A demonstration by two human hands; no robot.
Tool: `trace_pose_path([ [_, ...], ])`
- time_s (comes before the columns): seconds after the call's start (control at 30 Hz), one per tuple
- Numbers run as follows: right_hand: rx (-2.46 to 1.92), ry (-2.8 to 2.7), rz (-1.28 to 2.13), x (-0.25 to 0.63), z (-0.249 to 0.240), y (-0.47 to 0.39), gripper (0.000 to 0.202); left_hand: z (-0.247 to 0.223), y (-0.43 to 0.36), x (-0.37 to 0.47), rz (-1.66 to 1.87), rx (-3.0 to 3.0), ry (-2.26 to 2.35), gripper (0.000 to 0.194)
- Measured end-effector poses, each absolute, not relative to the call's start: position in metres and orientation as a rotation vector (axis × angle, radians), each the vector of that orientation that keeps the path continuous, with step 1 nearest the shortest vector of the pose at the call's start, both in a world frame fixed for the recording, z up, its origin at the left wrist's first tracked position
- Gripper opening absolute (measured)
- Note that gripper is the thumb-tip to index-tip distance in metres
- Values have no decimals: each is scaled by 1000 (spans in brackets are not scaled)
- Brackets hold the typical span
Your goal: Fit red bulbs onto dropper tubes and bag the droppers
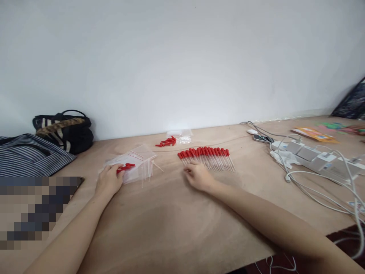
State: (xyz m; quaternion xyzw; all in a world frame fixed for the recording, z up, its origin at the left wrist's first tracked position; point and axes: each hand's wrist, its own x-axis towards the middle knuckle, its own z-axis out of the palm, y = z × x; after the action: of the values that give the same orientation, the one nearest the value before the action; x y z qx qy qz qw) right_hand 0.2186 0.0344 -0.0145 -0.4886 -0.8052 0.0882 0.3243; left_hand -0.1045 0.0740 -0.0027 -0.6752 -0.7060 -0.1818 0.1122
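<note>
My left hand [110, 179] rests over the clear plastic bags [139, 154] at left. Its fingers are curled against a few red rubber bulbs [129, 165], which stick out past the fingertips. Thin pale tubes [149, 169] lie at the bags' right edge. My right hand [199, 176] is closed at the left end of a row of droppers [218, 161] with red bulbs and clear tubes. The leftmost dropper [180, 155] runs down to its fingers, which hide the lower end.
Loose red bulbs [168, 141] lie near the wall beside another bag holding clear tubes [185, 139]. White chargers [309, 153] and tangled cables [302, 184] spread over the right side. A black bag [81, 133] and a striped bag [31, 156] stand at left.
</note>
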Motion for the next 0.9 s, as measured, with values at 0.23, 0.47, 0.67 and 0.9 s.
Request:
trace_pose_path([
  [0.23,-1613,-2079,370,131,-5,63,24,-5,80,-111,-534,-1916,-2168,23],
  [0.47,-1749,-2053,252,104,-7,71,27,3,70,-100,-463,-1898,-2040,24],
  [0.67,-1641,-2143,-35,118,-5,64,26,5,60,-70,-856,-2118,-1878,22],
  [0.9,-1425,-2258,-213,172,-7,40,23,3,35,-28,-1234,-2515,-1769,31],
])
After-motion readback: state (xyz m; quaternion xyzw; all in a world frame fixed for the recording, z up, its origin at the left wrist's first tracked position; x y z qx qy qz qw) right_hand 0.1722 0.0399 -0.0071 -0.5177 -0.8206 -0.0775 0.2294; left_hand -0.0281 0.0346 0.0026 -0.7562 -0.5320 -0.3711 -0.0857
